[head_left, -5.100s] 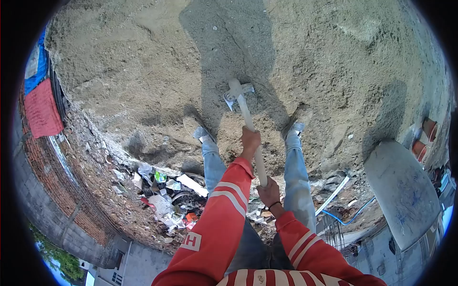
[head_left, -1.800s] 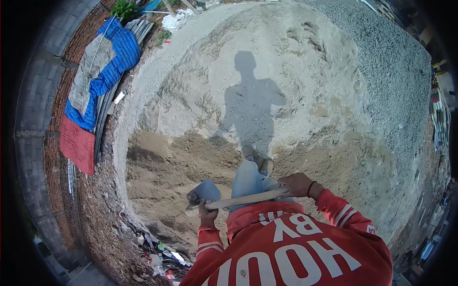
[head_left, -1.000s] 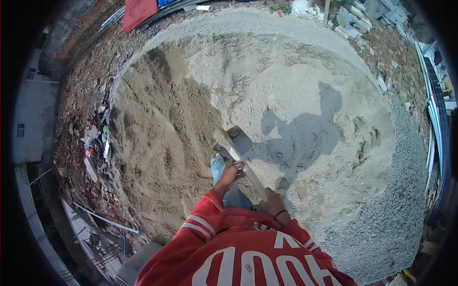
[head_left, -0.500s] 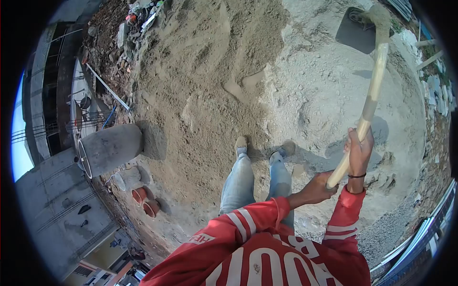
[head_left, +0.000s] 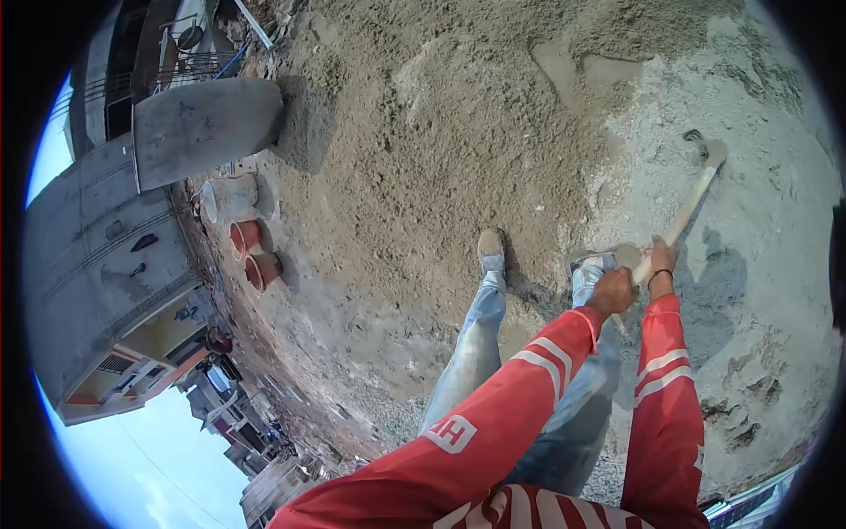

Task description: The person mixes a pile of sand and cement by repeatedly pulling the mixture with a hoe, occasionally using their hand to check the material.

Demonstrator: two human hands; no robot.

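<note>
Both hands grip the pale wooden handle (head_left: 691, 204) of a hoe. My left hand (head_left: 614, 292) is wrapped round the handle near its lower end. A little farther up the handle, my right hand (head_left: 663, 257) is closed round it, with a dark band at the wrist. The hoe's head (head_left: 716, 153) is down at the grey powdery material (head_left: 758, 212) on the right; its blade is mostly hidden there. Brown sand (head_left: 458, 141) lies to the left of the grey material.
A large grey drum (head_left: 207, 128) lies at the upper left. Below it are a pale bucket (head_left: 231, 197) and two reddish buckets (head_left: 246, 236). My shoe (head_left: 491, 243) stands on the sand. Buildings (head_left: 115, 273) rise at the left edge.
The hoe's head has come down from a raised position to the grey material. Both hands have moved down with the handle. The view has shifted, showing more sky and buildings at left.
</note>
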